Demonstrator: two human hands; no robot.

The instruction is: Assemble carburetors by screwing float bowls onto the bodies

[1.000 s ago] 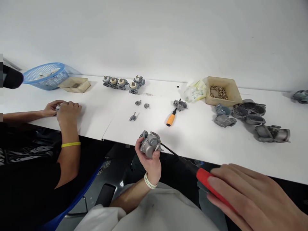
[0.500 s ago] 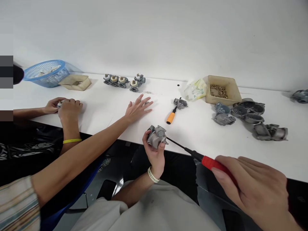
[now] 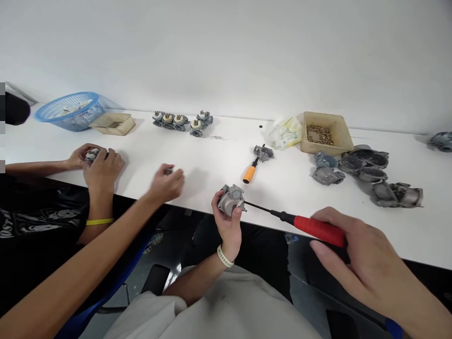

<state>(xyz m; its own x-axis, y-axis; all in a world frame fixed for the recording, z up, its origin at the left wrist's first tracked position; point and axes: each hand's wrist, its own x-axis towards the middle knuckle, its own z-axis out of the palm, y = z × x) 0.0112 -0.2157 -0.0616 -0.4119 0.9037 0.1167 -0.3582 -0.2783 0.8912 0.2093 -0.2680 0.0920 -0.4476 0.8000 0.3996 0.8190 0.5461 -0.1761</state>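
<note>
Head camera: left hand (image 3: 229,230) grasps the metal part (image 3: 231,201) over near edge of tabletop (image 3: 300,197); toward 4 o'clock extends red screwdriver (image 3: 286,217), right hand (image 3: 367,259) loosely open, fingers touching it.

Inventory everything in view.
basket: 1, blue, left
tray: 1, beige, left
capped parts: 5, grey, back
bag: 1, whitish, beside bin
bin: 1, beige, back right
brass pieces: many, brass, bin
orange screwdriver: 1, orange, mid-table
housing: 1, grey, mid-table
castings: several, grey, right
table: 1, white, centre
chair: 1, blue, left
red screwdriver: 1, red, front
held casting: 1, grey, front
others' hands: 3, bare, left
left hand: 1, bare, front
right hand: 1, bare, right
</note>
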